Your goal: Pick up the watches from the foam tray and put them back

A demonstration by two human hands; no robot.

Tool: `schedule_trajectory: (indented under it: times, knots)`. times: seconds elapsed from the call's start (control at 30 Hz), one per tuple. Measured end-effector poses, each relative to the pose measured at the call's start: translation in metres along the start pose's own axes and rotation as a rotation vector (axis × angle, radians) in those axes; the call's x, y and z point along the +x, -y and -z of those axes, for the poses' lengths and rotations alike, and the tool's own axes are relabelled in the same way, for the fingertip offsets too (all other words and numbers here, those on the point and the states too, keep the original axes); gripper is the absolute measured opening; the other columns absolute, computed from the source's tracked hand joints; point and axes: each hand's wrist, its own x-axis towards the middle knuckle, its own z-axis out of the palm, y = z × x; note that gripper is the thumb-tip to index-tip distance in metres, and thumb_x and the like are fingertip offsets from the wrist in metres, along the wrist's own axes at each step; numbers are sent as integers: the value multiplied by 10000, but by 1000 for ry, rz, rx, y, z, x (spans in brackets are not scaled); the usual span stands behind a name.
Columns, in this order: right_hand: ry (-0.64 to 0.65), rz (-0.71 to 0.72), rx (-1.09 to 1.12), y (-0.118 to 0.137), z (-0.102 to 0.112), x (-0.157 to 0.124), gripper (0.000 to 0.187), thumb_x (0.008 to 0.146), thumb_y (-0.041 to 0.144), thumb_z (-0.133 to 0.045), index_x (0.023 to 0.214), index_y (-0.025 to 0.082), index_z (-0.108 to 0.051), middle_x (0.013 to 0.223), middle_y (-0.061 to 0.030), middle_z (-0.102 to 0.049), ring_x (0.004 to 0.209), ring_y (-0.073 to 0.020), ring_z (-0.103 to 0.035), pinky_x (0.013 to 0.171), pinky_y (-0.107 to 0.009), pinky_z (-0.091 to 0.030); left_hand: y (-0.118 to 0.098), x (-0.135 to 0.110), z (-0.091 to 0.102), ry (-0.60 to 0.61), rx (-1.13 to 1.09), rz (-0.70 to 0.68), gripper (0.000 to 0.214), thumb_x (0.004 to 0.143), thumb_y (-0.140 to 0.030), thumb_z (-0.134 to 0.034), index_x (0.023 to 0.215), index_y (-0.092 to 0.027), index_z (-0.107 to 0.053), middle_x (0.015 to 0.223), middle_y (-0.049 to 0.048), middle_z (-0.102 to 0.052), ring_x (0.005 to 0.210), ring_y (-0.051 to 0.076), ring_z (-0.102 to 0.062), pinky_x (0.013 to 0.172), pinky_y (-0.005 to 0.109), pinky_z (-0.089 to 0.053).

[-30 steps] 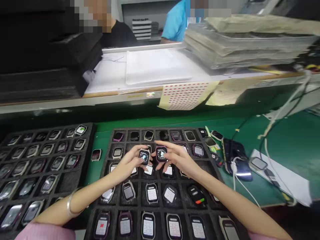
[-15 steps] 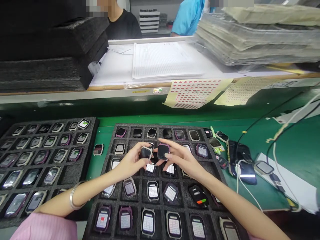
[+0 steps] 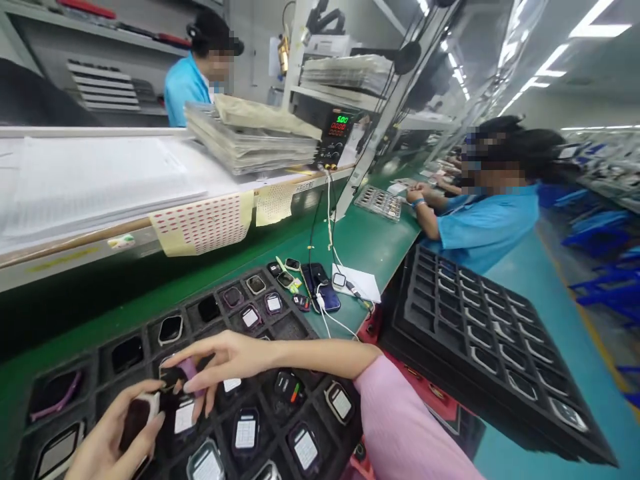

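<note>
My left hand [image 3: 103, 440] grips a light-framed smartwatch [image 3: 136, 421] by its edges, its dark face partly covered by my fingers. In my right hand [image 3: 233, 360], a purple-framed smartwatch [image 3: 189, 372] is pinched between thumb and fingers, seen nearly edge-on. Both hands are over a black foam tray [image 3: 293, 327] whose compartments hold several smartwatches. One with a lit white screen [image 3: 247, 430] lies below my right hand. Another, black with a red and green bar [image 3: 289, 387], lies to its right.
Beyond the tray are a dark phone [image 3: 323, 293], cables and loose watches. A second foam tray of watch frames [image 3: 475, 320] stands at right. Stacked plastic trays [image 3: 255, 143] and a power supply [image 3: 340, 137] sit on the shelf. A co-worker in blue [image 3: 490, 227] sits at right.
The view has swung to the right, bringing the co-worker and the right-hand tray into sight. Both hands keep their watches; the purple one has turned from face-on to nearly edge-on.
</note>
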Motion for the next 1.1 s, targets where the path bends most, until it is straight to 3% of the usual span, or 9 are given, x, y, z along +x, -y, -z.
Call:
schedule_trajectory:
  times: [0.1, 0.27, 0.43, 0.6, 0.8, 1.1]
  knots:
    - [12, 27, 41, -1, 1, 1, 661, 765, 378, -737, 1360, 226, -494, 1024, -56, -578, 684, -117, -687, 654, -246, -570, -1, 1, -3, -36, -20, -34, 545, 687, -607, -662, 1085, -251, -555, 1045, 39, -626, 885, 226, -596, 638, 241, -489]
    - [19, 33, 56, -2, 5, 3, 667, 758, 370, -750, 1357, 220, -499, 1043, -68, -578, 676, -134, -696, 626, -257, -572, -5, 4, -5, -46, -57, -30, 572, 659, -586, -702, 1094, -244, -557, 800, 8, -608, 806, 223, -601, 564, 236, -461]
    - [-1, 0, -4, 0, 7, 0, 616, 778, 335, -744, 1334, 180, -531, 903, -30, -588, 680, -140, -700, 654, -256, -568, -5, 3, -3, -38, 10, -89, 473, 707, -557, -660, 1025, -219, -569, 948, 38, -633, 738, 191, -577, 618, 255, -465]
    - [-55, -20, -21, 5, 4, 0, 653, 768, 354, -753, 1350, 175, -516, 804, -3, -588, 657, -146, -695, 639, -265, -562, -14, 5, 2, 14, 7, -45, 469, 718, -504, -663, 1068, -216, -544, 845, 15, -609, 601, 161, -531, 551, 259, -449]
    - [-117, -63, -77, 12, 1, 3, 635, 758, 374, -751, 1316, 148, -547, 676, 34, -587, 515, -110, -650, 538, -225, -531, -27, 4, 4, 80, 27, -150, 268, 776, -291, -601, 1025, -201, -557, 904, 27, -615, 841, 204, -580, 755, 292, -461]
    - [-196, -98, -162, 12, 5, 11, 552, 807, 319, -705, 1308, 144, -556, 789, -37, -669, 532, -128, -657, 530, -249, -539, -30, 8, 12, 119, 12, -218, 284, 791, -165, -535, 1069, -189, -482, 883, 1, -541, 797, 155, -503, 744, 278, -395]
